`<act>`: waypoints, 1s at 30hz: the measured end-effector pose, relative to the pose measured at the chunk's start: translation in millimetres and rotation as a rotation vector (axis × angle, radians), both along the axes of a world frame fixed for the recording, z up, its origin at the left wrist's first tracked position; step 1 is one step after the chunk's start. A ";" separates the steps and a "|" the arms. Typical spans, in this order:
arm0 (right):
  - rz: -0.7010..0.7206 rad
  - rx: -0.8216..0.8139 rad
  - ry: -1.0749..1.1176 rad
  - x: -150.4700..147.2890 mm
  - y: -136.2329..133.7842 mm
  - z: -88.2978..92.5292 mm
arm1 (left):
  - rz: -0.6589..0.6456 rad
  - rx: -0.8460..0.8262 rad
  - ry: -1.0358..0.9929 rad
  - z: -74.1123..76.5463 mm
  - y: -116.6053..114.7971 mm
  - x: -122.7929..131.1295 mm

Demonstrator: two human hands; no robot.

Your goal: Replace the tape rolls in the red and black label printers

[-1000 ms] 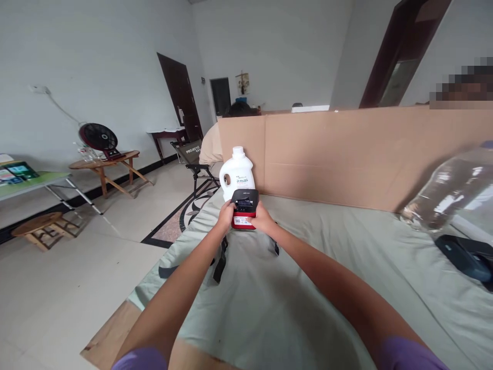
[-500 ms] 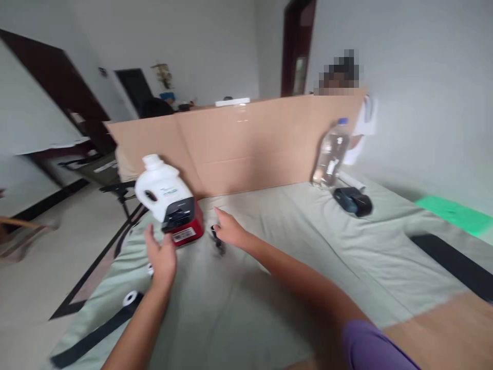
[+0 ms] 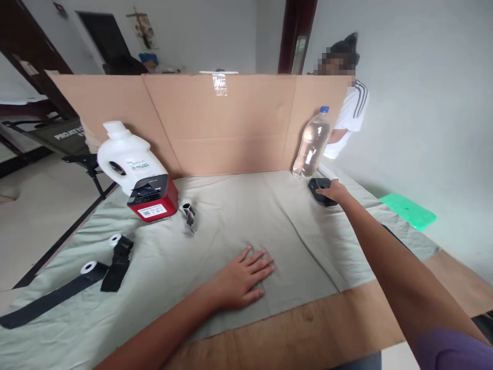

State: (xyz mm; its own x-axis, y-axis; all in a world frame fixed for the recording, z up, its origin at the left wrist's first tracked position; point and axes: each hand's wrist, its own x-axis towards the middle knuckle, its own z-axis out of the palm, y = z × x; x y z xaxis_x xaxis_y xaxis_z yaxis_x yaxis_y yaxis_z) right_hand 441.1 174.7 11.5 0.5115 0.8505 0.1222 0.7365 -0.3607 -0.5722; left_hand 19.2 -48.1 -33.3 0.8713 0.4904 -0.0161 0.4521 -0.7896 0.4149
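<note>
My left hand lies flat on the pale green cloth, palm down with fingers spread, holding nothing. Off to the right, my right hand grips a small black portable printer that rests on the cloth; part of the printer is hidden behind the fingers. A red and black box-shaped printer with a white label stands at the left. Beside it is a small dark paper roll with its end unrolled. Nearer the left edge lie two black rolls on white cores, a front one and a back one.
A cardboard screen stands across the back. A white jug leans at its left and a clear bottle with a blue cap at its right. A person in a white shirt is behind. A green stool stands at right.
My left hand has moved from near the red printer to the cloth in front. My right hand has left the small paper roll, swung right and taken hold of the black portable printer.
</note>
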 end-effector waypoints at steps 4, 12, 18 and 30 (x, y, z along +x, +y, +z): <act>-0.006 -0.284 -0.112 -1.8 11.1 0.5 | -0.067 -0.035 -0.026 -1.6 -7.9 -4.0; 0.069 -0.344 -0.209 -100.4 -29.3 16.0 | -0.068 0.015 -0.061 -3.2 -23.5 -13.4; 0.340 -0.296 -0.143 -253.1 -103.2 17.9 | -0.066 0.079 -0.063 -12.5 -28.9 -12.2; 0.273 -0.120 -0.275 -336.7 -166.9 -6.7 | -0.086 0.162 -0.100 -15.8 -27.9 -11.9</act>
State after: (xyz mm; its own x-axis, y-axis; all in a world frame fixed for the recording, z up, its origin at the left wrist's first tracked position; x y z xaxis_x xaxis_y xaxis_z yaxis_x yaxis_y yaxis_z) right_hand 104.4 7.8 4.8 0.2271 0.9672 0.1142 0.9343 -0.1832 -0.3059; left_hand 7.3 -76.0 -49.1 0.9034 0.4032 0.1460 0.3428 -0.8836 0.3190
